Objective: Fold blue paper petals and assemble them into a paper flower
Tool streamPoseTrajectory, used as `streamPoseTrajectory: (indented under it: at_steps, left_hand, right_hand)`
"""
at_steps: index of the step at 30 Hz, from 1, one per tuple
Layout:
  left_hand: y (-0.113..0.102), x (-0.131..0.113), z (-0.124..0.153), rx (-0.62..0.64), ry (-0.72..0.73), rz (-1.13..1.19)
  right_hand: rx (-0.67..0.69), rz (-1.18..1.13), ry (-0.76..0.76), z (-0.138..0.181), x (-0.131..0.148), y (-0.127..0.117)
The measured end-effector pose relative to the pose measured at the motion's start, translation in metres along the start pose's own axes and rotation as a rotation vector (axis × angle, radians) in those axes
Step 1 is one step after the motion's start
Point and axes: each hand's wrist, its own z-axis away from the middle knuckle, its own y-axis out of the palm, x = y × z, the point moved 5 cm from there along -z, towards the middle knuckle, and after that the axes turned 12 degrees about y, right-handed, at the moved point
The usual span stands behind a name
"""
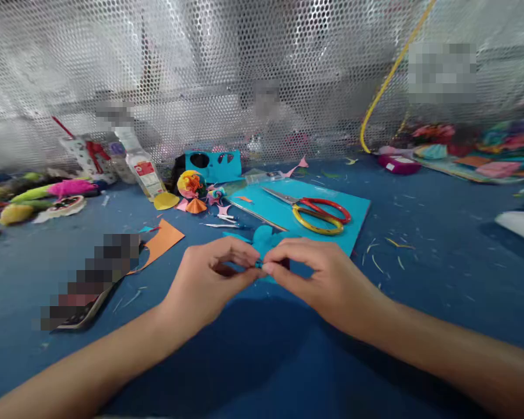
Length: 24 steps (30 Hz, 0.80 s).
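Blue bench [244,361], littered with paper slivers; perforated silver mesh screen [244,70] behind. Contents, left to right:

– soft green, pink and yellow craft pieces [48,195], at the far left edge
– clear glue bottle with red label [145,170], upright near the screen
– orange paper offcut [163,240], flat, one side cut in a curve
– yellow paper disc [166,201], orange paper cone [196,206] and multicoloured rolled-paper ball [191,183], grouped close together; these look finished
– cyan card with cut-out holes [213,166], standing behind that group
– left hand [209,279]: thumb and fingertips pinched on the left edge of the small cyan paper cut-out [264,238]
– the cut-out itself: lobed outline, held at centre just above the bench, between both hands, its lower part hidden by fingers
– right hand [327,276]: likewise pinched on the cut-out's right side, its fingertips meeting those of the left
– cyan paper sheet [358,218], flat behind the hands
– scissors with red and yellow handles [318,216], lying on that sheet, untouched
– yellow cord [388,81], rising along the screen
– heap of coloured paper work [484,145], far right

Progress, as judged: cutting of this piece appears done; shaping by the fingers is in hand; whether a fold or a join is being made cannot be told; the piece is apart from the finished group
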Motion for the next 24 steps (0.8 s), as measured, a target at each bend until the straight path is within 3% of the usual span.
streamPoseTrajectory:
  at_steps: [12, 20, 24]
  left_hand:
    - [0.001, -0.007, 0.0, -0.037, 0.102, -0.006]
    - [0.002, -0.006, 0.003, 0.059, 0.143, -0.12]
    - [-0.001, -0.01, 0.005, 0.02, 0.251, -0.207]
  right_hand:
    - [-0.218, 0.202, -0.205, 0.002, 0.009, -0.008]
    - [-0.143, 0.246, -0.276, 0.003, 0.012, -0.001]
    - [-0.086, 0.204, -0.264, 0.002, 0.012, 0.001]
